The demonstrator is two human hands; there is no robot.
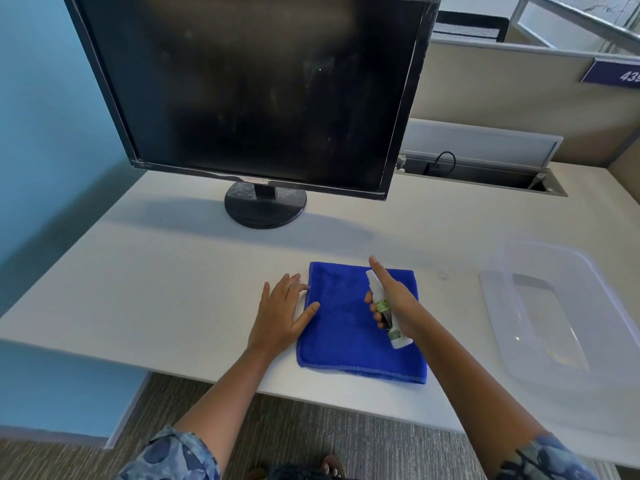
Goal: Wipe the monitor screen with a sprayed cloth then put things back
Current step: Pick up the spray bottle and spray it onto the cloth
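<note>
A black monitor [249, 88] with a dusty, smeared screen stands on a round base at the back of the white desk [156, 289]. A folded blue cloth [346, 327] lies flat near the desk's front edge. My left hand [282, 315] rests flat, fingers spread, on the cloth's left edge. My right hand [393, 301] holds a small white spray bottle [384, 308] with a green label above the cloth, nozzle pointing away, index finger stretched along the top.
A clear plastic bin [568, 258] sits on the desk to the right. Behind it an open cable tray [481, 174] with a black cable runs along the partition. A blue wall stands at the left.
</note>
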